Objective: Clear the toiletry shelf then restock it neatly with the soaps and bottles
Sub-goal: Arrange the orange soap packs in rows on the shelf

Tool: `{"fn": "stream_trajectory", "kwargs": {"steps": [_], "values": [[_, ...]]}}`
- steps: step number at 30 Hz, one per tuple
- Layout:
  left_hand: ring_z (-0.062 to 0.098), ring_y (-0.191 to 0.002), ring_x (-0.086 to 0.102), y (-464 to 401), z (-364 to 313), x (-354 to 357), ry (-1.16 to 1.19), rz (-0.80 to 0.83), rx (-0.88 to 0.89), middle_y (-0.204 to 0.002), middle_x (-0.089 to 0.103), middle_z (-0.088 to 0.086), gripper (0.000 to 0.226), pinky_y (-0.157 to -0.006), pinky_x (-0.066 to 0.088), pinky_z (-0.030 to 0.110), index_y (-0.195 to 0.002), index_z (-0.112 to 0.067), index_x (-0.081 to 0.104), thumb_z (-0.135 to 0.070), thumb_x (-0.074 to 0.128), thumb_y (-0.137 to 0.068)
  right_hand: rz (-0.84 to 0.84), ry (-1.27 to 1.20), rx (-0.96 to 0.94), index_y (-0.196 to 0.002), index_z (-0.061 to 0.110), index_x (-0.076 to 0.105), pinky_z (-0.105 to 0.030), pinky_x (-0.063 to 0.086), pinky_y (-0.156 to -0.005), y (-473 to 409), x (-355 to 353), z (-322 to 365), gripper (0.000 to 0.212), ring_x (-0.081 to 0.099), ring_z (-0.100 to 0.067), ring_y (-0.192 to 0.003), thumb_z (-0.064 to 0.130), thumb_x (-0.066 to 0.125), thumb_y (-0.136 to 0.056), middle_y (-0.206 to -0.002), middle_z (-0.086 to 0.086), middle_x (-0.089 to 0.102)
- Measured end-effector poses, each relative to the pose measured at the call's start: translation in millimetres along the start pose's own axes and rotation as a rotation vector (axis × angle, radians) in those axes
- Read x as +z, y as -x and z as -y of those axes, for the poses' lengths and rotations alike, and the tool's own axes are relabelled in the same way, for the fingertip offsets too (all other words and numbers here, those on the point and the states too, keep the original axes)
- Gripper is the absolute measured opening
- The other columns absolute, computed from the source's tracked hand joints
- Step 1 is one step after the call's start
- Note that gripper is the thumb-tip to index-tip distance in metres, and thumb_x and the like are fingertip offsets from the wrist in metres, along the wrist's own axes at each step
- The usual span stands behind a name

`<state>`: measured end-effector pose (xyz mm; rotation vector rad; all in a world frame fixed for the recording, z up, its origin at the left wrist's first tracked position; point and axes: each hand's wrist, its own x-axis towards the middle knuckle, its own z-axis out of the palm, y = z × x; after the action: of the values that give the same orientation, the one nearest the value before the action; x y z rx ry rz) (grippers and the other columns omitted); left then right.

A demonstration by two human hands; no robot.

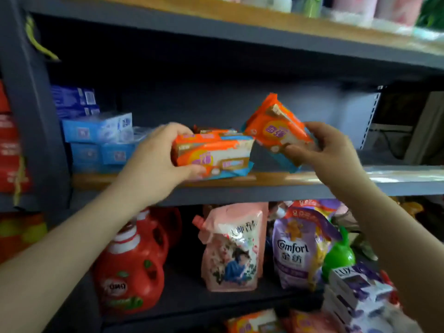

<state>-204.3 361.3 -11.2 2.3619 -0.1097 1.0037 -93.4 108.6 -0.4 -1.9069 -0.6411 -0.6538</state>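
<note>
Print on blue cardboard soap boxes smeared by blur, unreadable. Red items at left cut by frame edge, unidentifiable. Pale rolls on top shelf cropped at top. Orange packs at bottom cut off. Further orange wrapped soap bars mostly hidden behind front pack.

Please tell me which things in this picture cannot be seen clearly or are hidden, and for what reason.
- Head view: the label on the orange soap pack in the right hand is too blurred to read.
- How many packs lie behind the soap stack under the left hand: hidden by the front pack.
- Top shelf items: cut off by the upper edge.
- Blue boxes: print blurred.
</note>
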Motion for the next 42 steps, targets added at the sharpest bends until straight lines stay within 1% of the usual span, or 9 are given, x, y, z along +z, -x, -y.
{"fn": "stream_trajectory", "kwargs": {"steps": [3, 8, 16, 23, 28, 30, 33, 38, 42], "values": [[0.012, -0.094, 0.046, -31, 12, -2, -0.13, -0.077, 0.071, -0.107, 0.045, -0.003, 0.053, -0.079, 0.034, 0.021, -0.114, -0.018, 0.051, -0.021, 0.08, -0.069, 0.055, 0.121, 0.058, -0.119, 0.013, 0.058, -0.037, 0.051, -0.086, -39, 25, -1, 0.048, 0.061, -0.021, -0.092, 0.015, 0.076, -0.075, -0.104, -0.007, 0.063], [0.029, -0.112, 0.051, -56, 31, 10, -0.256, -0.028, 0.112, -0.126, 0.047, 0.008, 0.058, -0.089, 0.045, 0.045, -0.128, -0.019, 0.042, -0.022, 0.071, -0.078, 0.26, 0.455, 0.052, -0.126, 0.011, 0.055, -0.034, 0.045, -0.09, -71, 77, -6, 0.05, 0.057, -0.028, -0.108, 0.023, 0.071, -0.08, -0.121, -0.012, 0.061], [0.023, -0.109, 0.05, -53, 52, 30, -0.14, -0.014, 0.178, -0.121, 0.045, 0.001, 0.05, -0.087, 0.044, 0.039, -0.123, -0.02, 0.043, -0.025, 0.069, -0.08, 0.345, 0.579, 0.116, -0.122, 0.011, 0.057, -0.026, 0.041, -0.082, -121, 119, -29, 0.044, 0.056, -0.027, -0.109, 0.025, 0.07, -0.081, -0.122, -0.013, 0.059], [0.008, -0.112, 0.042, -61, 61, 36, -0.149, 0.046, 0.165, -0.126, 0.037, -0.012, 0.053, -0.083, 0.037, 0.021, -0.124, -0.031, 0.035, -0.037, 0.066, -0.081, 0.362, 0.638, 0.095, -0.123, 0.006, 0.052, -0.034, 0.043, -0.091, -147, 147, -48, 0.044, 0.051, -0.032, -0.113, 0.019, 0.066, -0.084, -0.126, -0.02, 0.052], [0.009, -0.107, 0.045, -60, 59, 35, -0.133, 0.069, 0.142, -0.123, 0.043, -0.011, 0.051, -0.081, 0.041, 0.024, -0.121, -0.028, 0.042, -0.042, 0.067, -0.078, 0.309, 0.232, -0.033, -0.117, 0.015, 0.058, -0.03, 0.041, -0.093, -129, 127, -17, 0.03, 0.051, -0.024, -0.116, 0.028, 0.058, -0.091, -0.123, -0.006, 0.055], [0.01, -0.108, 0.046, -60, 59, 33, -0.113, 0.075, 0.132, -0.124, 0.046, -0.009, 0.052, -0.084, 0.042, 0.025, -0.123, -0.028, 0.045, -0.039, 0.068, -0.078, 0.553, 0.019, -0.056, -0.11, 0.02, 0.06, -0.019, 0.049, -0.081, -109, 112, 4, 0.022, 0.06, -0.011, -0.101, 0.028, 0.058, -0.09, -0.107, 0.006, 0.062], [0.009, -0.101, 0.046, -63, 61, 34, -0.068, 0.064, 0.118, -0.118, 0.049, -0.009, 0.052, -0.079, 0.039, 0.023, -0.122, -0.029, 0.046, -0.035, 0.071, -0.077, 0.786, 0.121, -0.124, -0.112, 0.034, 0.054, -0.008, 0.047, -0.08, -85, 103, 16, 0.037, 0.057, 0.004, -0.1, 0.028, 0.069, -0.08, -0.109, 0.021, 0.056], [0.012, -0.106, 0.044, -59, 63, 35, -0.166, -0.043, 0.22, -0.12, 0.043, -0.004, 0.052, -0.086, 0.041, 0.029, -0.121, -0.024, 0.049, -0.042, 0.069, -0.077, 0.615, 0.261, -0.209, -0.117, 0.028, 0.051, -0.019, 0.05, -0.085, -78, 105, 5, 0.038, 0.057, -0.005, -0.097, 0.021, 0.068, -0.083, -0.111, 0.012, 0.055], [0.01, -0.077, 0.048, -53, 59, 33, -0.359, 0.01, 0.489, -0.083, 0.044, -0.012, 0.035, -0.063, 0.036, 0.026, -0.085, -0.024, 0.055, -0.058, 0.047, -0.08, 0.493, 0.504, -0.161, -0.127, 0.018, 0.05, -0.03, 0.049, -0.089, -92, 104, -18, 0.047, 0.056, -0.019, -0.108, 0.027, 0.066, -0.085, -0.126, -0.004, 0.055]]}}
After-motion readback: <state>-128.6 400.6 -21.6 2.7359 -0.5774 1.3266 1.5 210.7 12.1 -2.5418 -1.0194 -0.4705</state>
